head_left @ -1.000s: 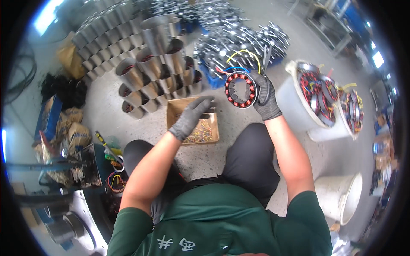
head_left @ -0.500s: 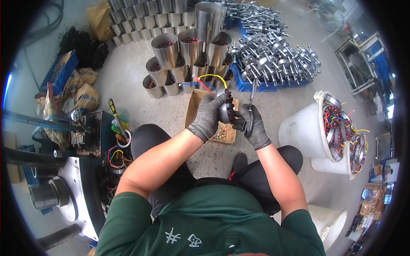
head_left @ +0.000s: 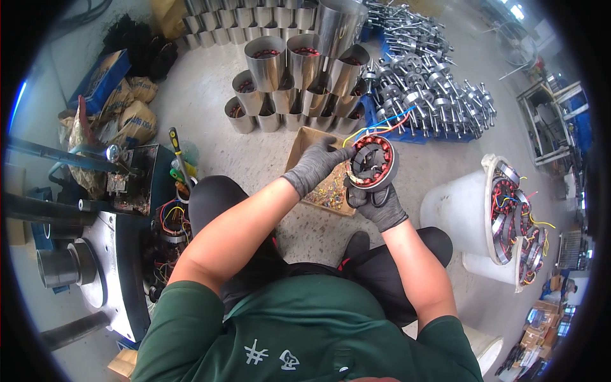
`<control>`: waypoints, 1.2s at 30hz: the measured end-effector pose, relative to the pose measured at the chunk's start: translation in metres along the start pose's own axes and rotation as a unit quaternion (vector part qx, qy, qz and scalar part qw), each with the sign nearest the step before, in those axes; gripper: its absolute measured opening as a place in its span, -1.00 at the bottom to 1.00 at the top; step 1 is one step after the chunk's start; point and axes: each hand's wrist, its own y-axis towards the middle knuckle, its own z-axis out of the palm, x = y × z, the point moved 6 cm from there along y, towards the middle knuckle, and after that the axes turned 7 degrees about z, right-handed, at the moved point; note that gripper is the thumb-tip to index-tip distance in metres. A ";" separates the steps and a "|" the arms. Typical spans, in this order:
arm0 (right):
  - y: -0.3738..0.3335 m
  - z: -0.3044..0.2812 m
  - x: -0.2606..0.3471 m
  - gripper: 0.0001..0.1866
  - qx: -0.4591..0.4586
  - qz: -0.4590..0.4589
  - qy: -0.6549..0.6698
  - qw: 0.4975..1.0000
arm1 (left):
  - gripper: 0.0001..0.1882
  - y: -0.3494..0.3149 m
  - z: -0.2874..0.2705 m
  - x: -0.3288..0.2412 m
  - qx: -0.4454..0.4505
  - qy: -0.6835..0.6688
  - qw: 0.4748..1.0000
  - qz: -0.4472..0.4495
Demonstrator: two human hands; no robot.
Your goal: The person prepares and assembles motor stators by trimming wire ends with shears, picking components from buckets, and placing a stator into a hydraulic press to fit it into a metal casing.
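A motor stator (head_left: 393,167), a grey metal ring with red windings inside, is held up in front of me with its open face toward me. Gloved in grey, my left hand (head_left: 316,167) grips its left rim with the fingers closed. My right hand (head_left: 384,209) supports the ring from below, and the dark looped handle (head_left: 380,197) of a tool also sits in that hand; the tool's other end is hidden. Blue, red and yellow lead wires (head_left: 380,125) run off the top of the stator. Below it, a cardboard box (head_left: 298,148) holds small coloured clippings.
Metal cylinders (head_left: 266,70), several with windings inside, stand stacked ahead. Rotors with shafts (head_left: 433,89) are heaped in blue crates to their right. A white bucket (head_left: 449,207) of stators stands at my right. A machine (head_left: 121,274) and a yellow-black screwdriver (head_left: 176,145) are at my left.
The stator has turned from edge-on to face me and shifted right. Its wires now point up and right instead of left. The tool's metal shaft, visible before, is now hidden.
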 end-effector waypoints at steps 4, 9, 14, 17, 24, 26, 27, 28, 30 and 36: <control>0.001 -0.002 -0.004 -0.64 0.008 -0.019 -0.005 1.000 | -0.34 -0.009 0.014 -0.011 0.138 -0.259 0.956 -0.006; -0.004 0.003 -0.003 -0.63 -0.001 -0.017 -0.027 1.000 | -0.58 -0.001 0.008 -0.011 0.038 -0.249 0.965 0.067; -0.002 -0.015 0.000 -0.59 -0.032 -0.015 -0.008 0.999 | -0.68 -0.003 0.004 -0.016 -0.020 -0.241 0.967 0.075; -0.006 -0.006 0.003 -0.65 0.088 0.027 0.020 0.996 | -0.69 -0.003 0.002 -0.023 -0.004 -0.308 0.948 0.076; -0.010 -0.009 -0.002 -0.61 0.038 0.017 0.048 0.998 | -0.71 -0.002 -0.010 -0.035 0.054 -0.329 0.940 0.077; -0.004 -0.028 -0.011 -0.64 0.037 0.057 0.070 0.995 | -0.72 -0.009 -0.017 -0.049 0.038 -0.403 0.909 0.098; -0.004 -0.036 -0.013 -0.69 -0.035 0.046 0.073 0.996 | -0.74 -0.012 -0.018 -0.056 0.024 -0.434 0.897 0.080; -0.004 -0.044 -0.016 -0.73 -0.096 0.041 0.076 0.992 | -0.74 -0.012 -0.018 -0.057 0.025 -0.433 0.897 0.080; -0.004 -0.050 -0.022 -0.79 -0.173 0.034 0.085 0.981 | -0.78 -0.015 -0.021 -0.064 0.062 -0.478 0.869 0.112; -0.010 -0.056 -0.005 -0.61 -0.199 -0.076 -0.041 0.976 | -0.85 -0.019 -0.011 -0.024 0.036 -0.349 0.937 0.014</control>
